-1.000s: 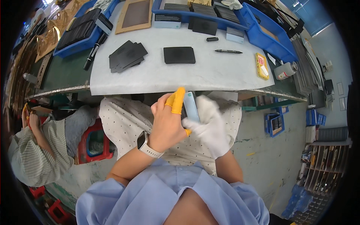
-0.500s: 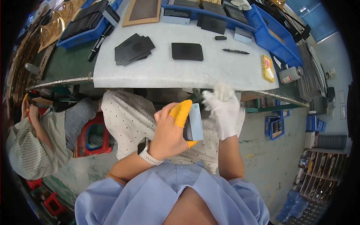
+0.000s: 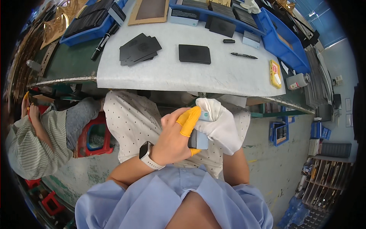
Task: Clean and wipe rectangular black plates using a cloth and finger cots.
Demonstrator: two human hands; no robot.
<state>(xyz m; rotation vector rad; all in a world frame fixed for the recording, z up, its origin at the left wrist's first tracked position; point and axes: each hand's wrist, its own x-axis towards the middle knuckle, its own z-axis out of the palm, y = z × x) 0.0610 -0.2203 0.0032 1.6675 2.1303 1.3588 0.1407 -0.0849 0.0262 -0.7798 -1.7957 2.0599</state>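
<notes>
My left hand, with yellow finger cots on some fingers, is closed round a thick stack of thin cards. The stack is held above my lap, its light-blue face turned right and its dark edges toward my palm. In a white glove, my right hand is closed on a crumpled white cloth and reaches over the upper end of the stack. Glove and cloth hide most of that end; a bit of light blue shows between them.
On the white-covered table lie fanned black cards, a neat black stack, a pen and a yellow packet. Blue trays line the back. A person in a striped top sits at left.
My right hand has moved left and brought the cloth onto the upper end of the stack. My left hand still holds the stack in nearly the same place.
</notes>
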